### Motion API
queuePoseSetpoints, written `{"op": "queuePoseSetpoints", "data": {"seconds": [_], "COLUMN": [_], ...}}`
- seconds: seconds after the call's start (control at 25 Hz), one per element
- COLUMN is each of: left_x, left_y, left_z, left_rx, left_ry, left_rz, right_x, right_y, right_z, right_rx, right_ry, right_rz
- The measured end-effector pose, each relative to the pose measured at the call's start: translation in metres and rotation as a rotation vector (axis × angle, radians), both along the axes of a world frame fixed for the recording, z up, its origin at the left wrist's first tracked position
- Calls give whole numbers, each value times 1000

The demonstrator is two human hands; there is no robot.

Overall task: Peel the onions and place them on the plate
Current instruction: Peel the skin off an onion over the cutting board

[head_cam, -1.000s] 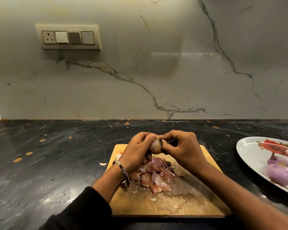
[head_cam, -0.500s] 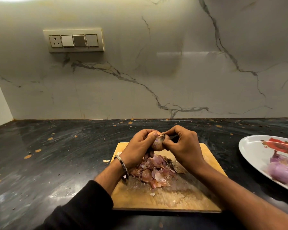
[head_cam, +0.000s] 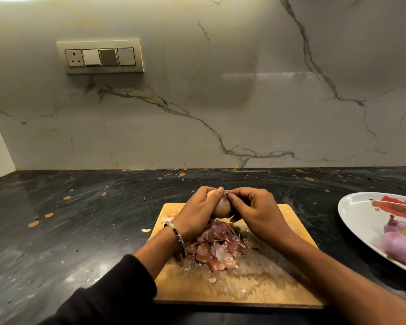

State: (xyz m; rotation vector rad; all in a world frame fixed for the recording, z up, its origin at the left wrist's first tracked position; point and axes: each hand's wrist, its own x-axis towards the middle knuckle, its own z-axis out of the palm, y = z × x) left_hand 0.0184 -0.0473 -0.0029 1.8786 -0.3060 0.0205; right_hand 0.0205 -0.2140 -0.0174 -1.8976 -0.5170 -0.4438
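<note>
The right hand (head_cam: 256,212) has slid to the brown unpeeled onion's (head_cam: 222,207) top, pinching skin; left hand (head_cam: 197,214) fingers grip it above the wooden board (head_cam: 279,285).

Brown-skinned onion (head_cam: 222,208) above the cutting board; two peeled purple onions (head_cam: 401,240) on white plate (head_cam: 356,214).

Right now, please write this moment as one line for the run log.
step: peeling | left hand: holds onion | right hand: pinches skin at top | peels: on cutting board | plate: two peeled onions
</note>
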Motion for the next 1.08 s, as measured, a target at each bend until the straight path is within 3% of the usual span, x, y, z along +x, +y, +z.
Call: {"op": "queuePoseSetpoints", "data": {"seconds": [0.16,0.32,0.48,0.76,1.08], "left_x": [0,-3,-6,-5,-2], "left_y": [2,4,9,17,15], "left_z": [-3,-3,0,3,-1], "left_rx": [-20,-25,-87,-83,-40], "left_ry": [-30,-31,-16,-13,-82], "left_rz": [-37,-85,-114,-157,-129], "right_x": [-4,-6,-4,-5,-6], "right_y": [1,2,3,0,4], "right_z": [-3,-2,-3,1,-5], "right_rx": [-129,-126,-20,265,118], "right_ry": [-147,-218,-135,248,31], "right_rz": [-90,-137,-145,97,-71]}}
